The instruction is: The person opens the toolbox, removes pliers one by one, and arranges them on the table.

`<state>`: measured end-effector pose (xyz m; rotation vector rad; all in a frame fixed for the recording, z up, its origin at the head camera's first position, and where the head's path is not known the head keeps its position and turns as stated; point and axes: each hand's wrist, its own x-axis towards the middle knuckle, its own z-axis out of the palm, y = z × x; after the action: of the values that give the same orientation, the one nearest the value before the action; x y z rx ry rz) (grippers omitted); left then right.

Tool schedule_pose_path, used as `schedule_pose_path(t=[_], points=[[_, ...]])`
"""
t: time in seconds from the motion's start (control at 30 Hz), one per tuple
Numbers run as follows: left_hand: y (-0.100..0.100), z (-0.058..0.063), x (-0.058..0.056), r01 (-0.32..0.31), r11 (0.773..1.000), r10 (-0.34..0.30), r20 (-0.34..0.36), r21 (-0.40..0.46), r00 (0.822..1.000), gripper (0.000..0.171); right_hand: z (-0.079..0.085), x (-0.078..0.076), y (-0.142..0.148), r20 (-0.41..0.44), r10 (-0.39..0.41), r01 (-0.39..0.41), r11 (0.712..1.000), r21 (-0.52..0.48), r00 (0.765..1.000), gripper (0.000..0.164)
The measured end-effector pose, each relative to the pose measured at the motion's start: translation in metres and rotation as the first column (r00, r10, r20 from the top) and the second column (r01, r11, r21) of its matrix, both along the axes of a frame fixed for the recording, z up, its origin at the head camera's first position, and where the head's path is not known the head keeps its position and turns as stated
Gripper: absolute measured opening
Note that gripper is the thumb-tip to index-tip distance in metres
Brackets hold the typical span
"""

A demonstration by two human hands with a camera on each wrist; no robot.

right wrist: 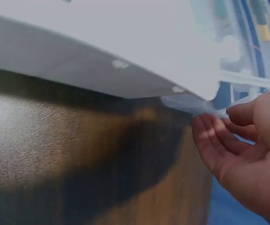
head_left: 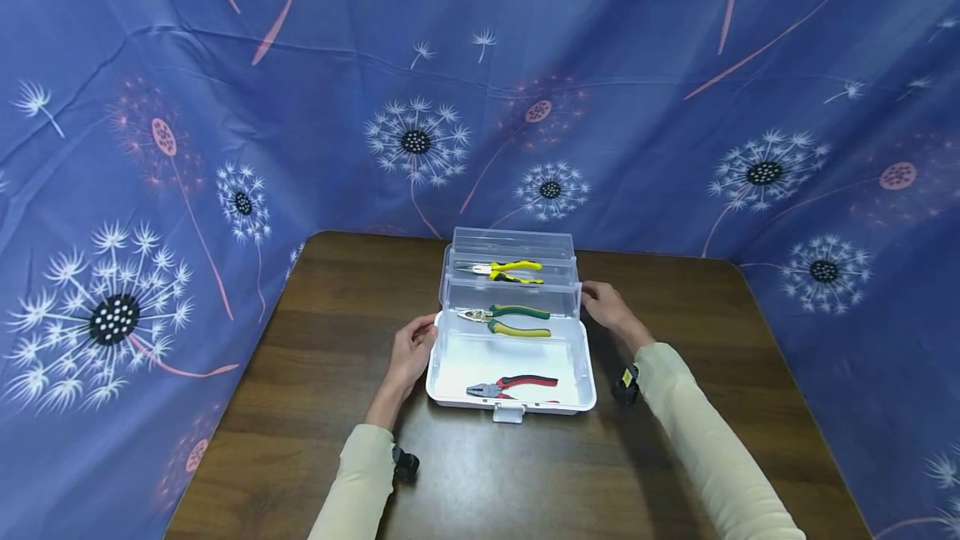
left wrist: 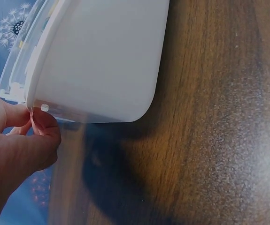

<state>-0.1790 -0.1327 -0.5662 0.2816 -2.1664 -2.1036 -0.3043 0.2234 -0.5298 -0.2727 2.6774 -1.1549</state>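
Two cream sleeves reach up from the near edge of the table (head_left: 315, 407) toward a white plastic toolbox (head_left: 510, 357) standing open at its middle, its long axis running away from the person. Left hand (head_left: 411, 352) sits at the box's left rim, about where the white base meets the clear upper tray; the wrist view shows its thumb and fingertips (left wrist: 43, 124) pinching that corner edge. Right hand (head_left: 606, 307) is at the opposite rim, slightly farther back, fingers (right wrist: 219, 140) loosely curled under a clear flap and touching it; whether they clamp it cannot be told. Each hand is equally close to its own side. Inside lie red-handled pliers (head_left: 513, 386) nearest the latch, green-handled pliers (head_left: 510, 319) on the middle level, and yellow-handled pliers (head_left: 501, 271) in the rear tray.
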Motion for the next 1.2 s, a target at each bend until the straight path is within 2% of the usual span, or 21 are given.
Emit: schedule_pose_path(t=[0.1,0.2,0.37,0.63,0.77,0.83,0.97,1.07,1.2], points=[[-0.001,-0.001,0.000,-0.001,1.000,0.001,0.011,-0.002,1.000,0.030,0.009,0.002,-0.002,0.046,-0.029,0.031,0.998,-0.049,0.999,0.036],[-0.001,-0.001,-0.001,-0.003,1.000,0.003,0.013,-0.012,1.000,0.029,0.018,0.001,-0.004,0.072,-0.087,0.096,0.985,-0.142,0.994,0.034],[-0.004,-0.002,-0.001,-0.012,1.000,0.012,0.019,-0.011,1.000,0.029,0.032,-0.002,-0.010,0.045,-0.155,0.161,0.954,-0.251,0.987,0.033],[-0.007,-0.002,0.001,0.014,1.000,-0.014,0.015,0.015,1.000,0.031,0.057,-0.006,-0.031,-0.093,-0.169,0.152,0.973,-0.172,0.981,0.034],[-0.008,-0.002,0.002,0.014,0.999,-0.015,0.028,0.038,0.999,0.032,0.064,-0.007,-0.046,-0.115,-0.130,0.107,0.977,-0.186,0.985,0.033],[-0.008,0.005,0.003,0.023,0.999,-0.025,0.029,0.045,0.999,0.033,0.066,-0.008,-0.053,-0.113,-0.095,0.070,0.977,-0.201,0.989,0.033],[-0.005,0.005,0.003,0.020,0.999,-0.022,0.038,0.048,0.999,0.033,0.067,-0.010,-0.067,-0.123,-0.022,-0.004,0.979,-0.205,0.992,0.035],[-0.004,-0.003,0.000,0.005,0.999,-0.007,0.039,0.049,0.999,0.032,0.066,-0.010,-0.077,-0.136,0.028,-0.054,0.980,-0.190,0.990,0.035],[-0.003,-0.003,-0.001,0.003,0.999,-0.004,0.040,0.047,0.999,0.032,0.067,-0.010,-0.088,-0.147,0.095,-0.120,0.977,-0.178,0.985,0.036]])
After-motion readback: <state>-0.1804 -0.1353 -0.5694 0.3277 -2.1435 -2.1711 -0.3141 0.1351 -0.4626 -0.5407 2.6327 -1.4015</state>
